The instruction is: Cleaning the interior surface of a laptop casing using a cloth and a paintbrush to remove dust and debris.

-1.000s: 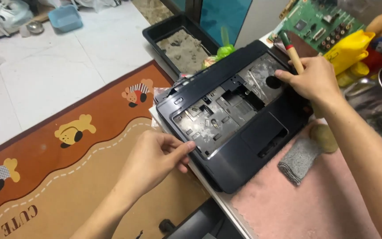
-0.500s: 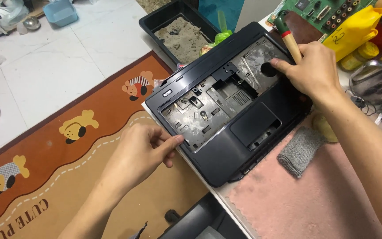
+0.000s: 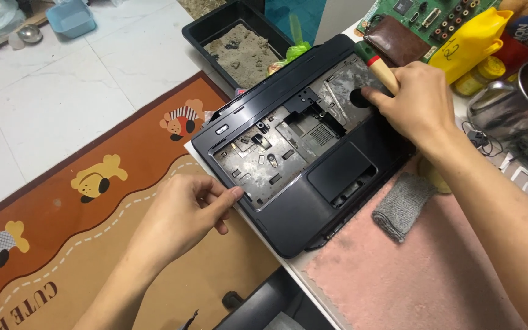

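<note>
The laptop shell [image 3: 304, 146], a black base with the keyboard taken out, lies flat at the table's near-left corner, overhanging the edge a little. Its long axis runs diagonally from lower left to upper right in the head view; the touchpad side faces the pink mat [image 3: 423, 275] and the hinge side faces the floor. The left hand [image 3: 181, 214] meets the shell's lower-left edge, fingers curled loosely together with the thumb tip pressed on the rim. The right hand [image 3: 417, 104] rests on the shell's upper-right part, fingers clamped around a brush [image 3: 379, 66] with a wooden handle and a red and green band; the brush end is hidden under the fingers beside a round hole in the grey metal tray. A grey cloth [image 3: 403, 205] lies on the mat just beside the shell's front edge. Past the right hand sit a yellow bottle [image 3: 469, 43], a green circuit board [image 3: 435, 15], a brown wallet [image 3: 398, 40] and a steel cup [image 3: 514, 101]. The table top shows white at its edge under the mat. Below, the floor is white tile, with an orange rug [image 3: 62, 232] bearing cartoon dogs, a black tray of sand [image 3: 239, 49] close to the shell's far edge, and a blue tub [image 3: 69, 17] well apart in the far corner.
</note>
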